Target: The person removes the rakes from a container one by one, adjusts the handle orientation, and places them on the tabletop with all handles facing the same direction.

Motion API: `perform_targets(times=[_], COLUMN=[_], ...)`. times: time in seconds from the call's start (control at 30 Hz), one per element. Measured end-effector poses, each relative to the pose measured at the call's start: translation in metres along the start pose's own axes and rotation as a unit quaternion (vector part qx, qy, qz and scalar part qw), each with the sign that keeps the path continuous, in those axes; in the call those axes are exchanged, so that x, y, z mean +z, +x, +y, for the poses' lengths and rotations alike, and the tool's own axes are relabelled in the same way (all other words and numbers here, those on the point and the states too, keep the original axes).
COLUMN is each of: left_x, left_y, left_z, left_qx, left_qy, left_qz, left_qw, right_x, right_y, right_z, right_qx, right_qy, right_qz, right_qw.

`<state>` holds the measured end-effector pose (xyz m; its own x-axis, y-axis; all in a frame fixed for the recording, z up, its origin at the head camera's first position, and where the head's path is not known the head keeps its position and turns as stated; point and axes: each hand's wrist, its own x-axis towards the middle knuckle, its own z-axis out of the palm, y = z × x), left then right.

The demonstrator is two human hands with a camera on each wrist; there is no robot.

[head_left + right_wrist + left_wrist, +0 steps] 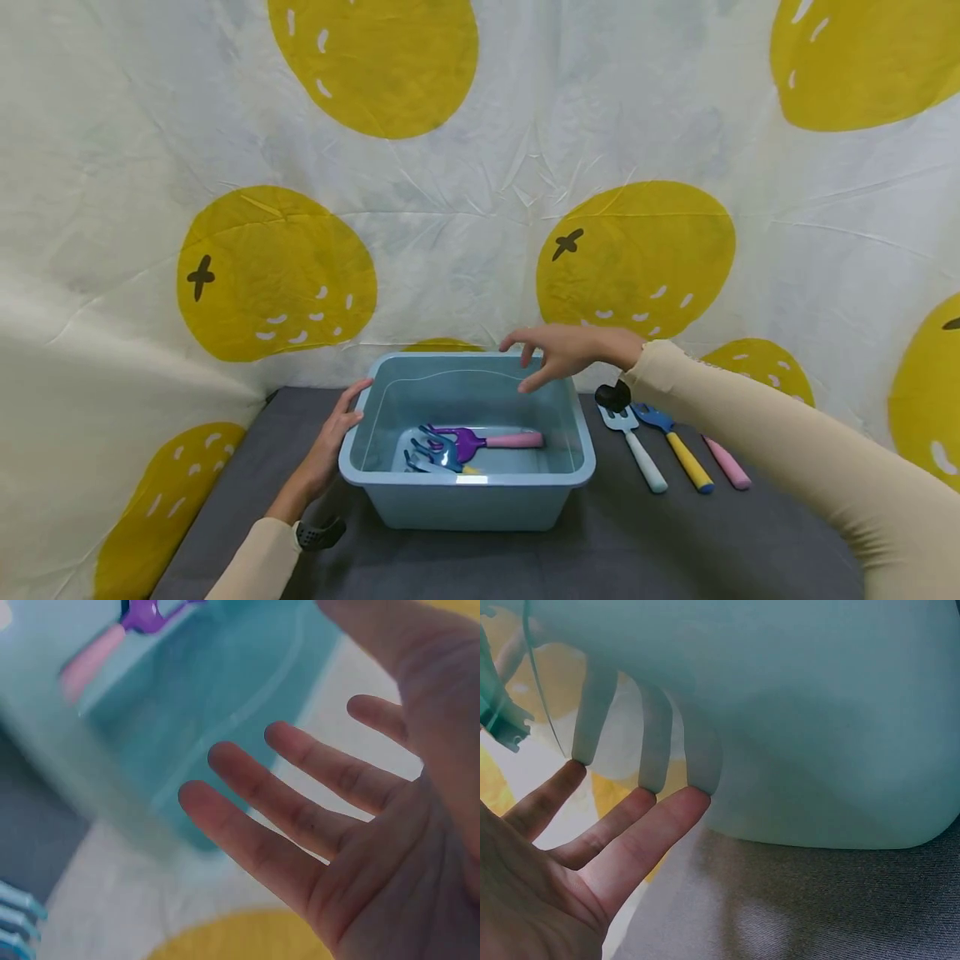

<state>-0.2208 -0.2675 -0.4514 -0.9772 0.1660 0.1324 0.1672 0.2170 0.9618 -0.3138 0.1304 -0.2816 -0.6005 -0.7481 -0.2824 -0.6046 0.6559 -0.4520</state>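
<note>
A light blue plastic basin (480, 508) stands on the dark grey cloth. My left hand (330, 442) is at its left side; in the left wrist view straight fingertips (694, 801) touch the glossy outer wall. Above the back right part of the basin hovers my right hand (566, 350), fingers spread, holding nothing. Inside the basin lie a purple hand rake (468, 443) with a pink handle and a blue hand rake (444, 454) with a yellow handle. The front wall partly hides the blue one and a paler tool beside it.
Right of the basin lie a pale blue garden fork (637, 454), a blue fork (686, 454) with a yellow handle, and a pink-handled tool (727, 462), its head hidden under the right sleeve. Behind hangs a white curtain (457, 275) printed with yellow fruit.
</note>
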Motion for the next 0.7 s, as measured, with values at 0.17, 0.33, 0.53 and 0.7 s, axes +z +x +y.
perform_targets(times=[0.17, 0.33, 0.53, 0.7], left_x=[0.003, 0.007, 0.009, 0.01], left_y=[-0.002, -0.003, -0.005, -0.007], left_z=[0.0, 0.003, 0.006, 0.007], left_qx=[0.01, 0.015, 0.013, 0.016], left_qy=[-0.001, -0.001, -0.002, -0.007], left_qz=[0.0, -0.003, 0.001, 0.003], left_qw=[1.0, 0.9999, 0.9999, 0.9998], right_x=[0.028, 0.056, 0.085, 0.105], right_y=[0.032, 0.055, 0.075, 0.088], right_z=[-0.015, -0.026, -0.033, -0.032], right_qx=[0.003, 0.034, 0.076, 0.106], right_qy=[-0.015, 0.005, 0.038, 0.04], right_qz=[-0.049, -0.111, -0.181, -0.22], right_qw=[0.9987, 0.9932, 0.9799, 0.9689])
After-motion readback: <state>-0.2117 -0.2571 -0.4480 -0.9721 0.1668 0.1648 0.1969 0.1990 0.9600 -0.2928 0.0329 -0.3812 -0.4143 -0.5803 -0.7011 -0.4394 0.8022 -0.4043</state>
